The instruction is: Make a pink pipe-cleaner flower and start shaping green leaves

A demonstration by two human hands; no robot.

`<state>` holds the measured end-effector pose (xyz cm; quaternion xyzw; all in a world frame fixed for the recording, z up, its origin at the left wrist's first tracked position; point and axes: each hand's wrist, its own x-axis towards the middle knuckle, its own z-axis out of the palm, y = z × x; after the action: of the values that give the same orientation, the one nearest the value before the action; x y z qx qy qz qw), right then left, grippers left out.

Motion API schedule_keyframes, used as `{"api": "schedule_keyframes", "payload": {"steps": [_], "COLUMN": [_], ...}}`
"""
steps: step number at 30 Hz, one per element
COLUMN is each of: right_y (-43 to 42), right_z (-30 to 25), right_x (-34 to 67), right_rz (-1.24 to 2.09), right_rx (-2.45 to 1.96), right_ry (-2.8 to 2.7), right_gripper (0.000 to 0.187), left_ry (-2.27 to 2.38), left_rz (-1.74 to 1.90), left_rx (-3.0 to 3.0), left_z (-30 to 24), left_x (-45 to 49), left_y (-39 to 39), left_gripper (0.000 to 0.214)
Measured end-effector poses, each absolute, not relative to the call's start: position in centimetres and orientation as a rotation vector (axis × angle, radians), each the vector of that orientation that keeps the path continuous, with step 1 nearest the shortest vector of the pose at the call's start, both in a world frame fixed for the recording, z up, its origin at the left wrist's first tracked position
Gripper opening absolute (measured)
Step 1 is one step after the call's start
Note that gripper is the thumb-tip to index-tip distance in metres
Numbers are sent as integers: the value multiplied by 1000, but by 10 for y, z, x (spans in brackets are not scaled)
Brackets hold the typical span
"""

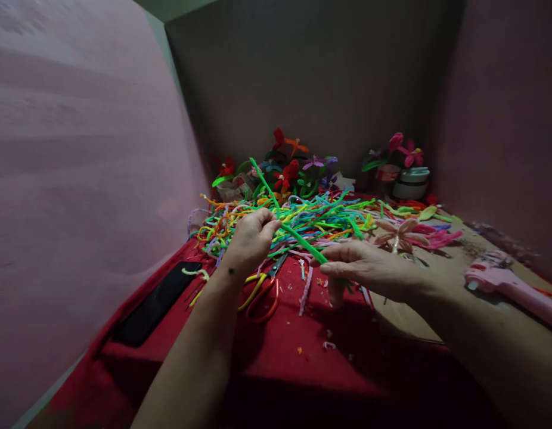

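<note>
Bright green pipe cleaners [303, 241] stretch between my two hands above the red cloth. My left hand [253, 233] pinches them near the middle, and a green length sticks up past its fingers toward the back. At the lower end, my right hand [359, 262] has its thumb and fingers closed on the green strands, whose tips poke out below the palm. Behind both hands lies a tangled heap of many-coloured pipe cleaners [321, 208]. Scissors [263, 292] with red and yellow handles rest on the cloth beneath my left wrist.
A black phone [157, 304] lies at the left. Pipe-cleaner flowers [287, 173] stand along the back, near a lidded pot [411, 183]. On the right, a brown board [405, 313] is beside a pink glue gun [512, 283] and a beige flower [401, 234]. Small scraps dot the red cloth [298, 357].
</note>
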<state>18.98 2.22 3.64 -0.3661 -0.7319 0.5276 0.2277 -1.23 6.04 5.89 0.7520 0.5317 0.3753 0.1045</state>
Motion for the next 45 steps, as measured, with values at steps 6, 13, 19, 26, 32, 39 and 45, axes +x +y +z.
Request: {"api": "schedule_keyframes", "payload": {"steps": [6, 13, 19, 26, 32, 39, 45], "right_y": [25, 30, 33, 35, 23, 26, 18], "right_z": [37, 29, 17, 15, 20, 15, 24], "right_x": [196, 197, 181, 172, 169, 169, 164], "right_rz": [1750, 1786, 1931, 1903, 1393, -168, 6], "right_rx": [-1014, -896, -585, -819, -1025, -850, -1061], "right_ry": [-1893, -1899, -1566, -1488, -1739, -2001, -1991], "right_gripper": [21, 18, 22, 13, 22, 19, 18], "left_ry": [1570, 1513, 1237, 1143, 1151, 1045, 1077], "left_rz": [1021, 857, 785, 580, 512, 495, 606], "left_rx": [2275, 2334, 2152, 2259, 2302, 2291, 2196], "left_z": [59, 58, 54, 53, 59, 62, 61], "left_x": [-11, -12, -6, -3, -5, -3, -1], "left_y": [60, 61, 57, 54, 51, 47, 45], "left_gripper": [21, 19, 17, 20, 24, 20, 19]}}
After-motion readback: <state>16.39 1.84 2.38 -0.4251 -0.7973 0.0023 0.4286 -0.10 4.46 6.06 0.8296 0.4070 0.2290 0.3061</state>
